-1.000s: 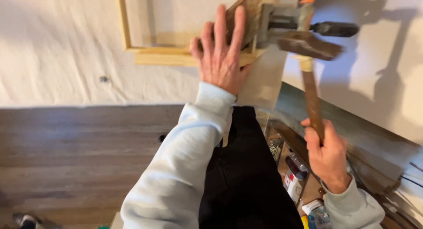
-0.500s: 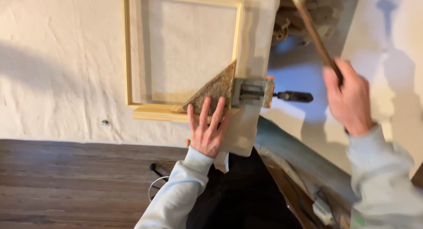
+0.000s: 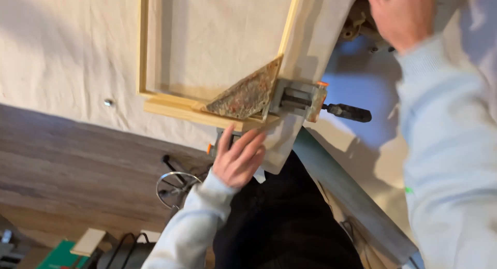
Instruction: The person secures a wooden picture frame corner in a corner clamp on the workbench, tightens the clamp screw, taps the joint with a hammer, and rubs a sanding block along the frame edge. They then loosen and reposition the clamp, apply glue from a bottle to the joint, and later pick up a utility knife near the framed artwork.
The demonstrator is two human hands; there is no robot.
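Head view shows the left hand with its fingers spread open and flat against the near edge of the wooden frame, just below the rusty triangular corner clamp. The frame lies on the cloth-covered worktop, its near rail running left to right, with a small screw to its left. Right of the clamp sticks out its black handle; the right hand is raised well above, its fingers hidden, so I cannot tell their state.
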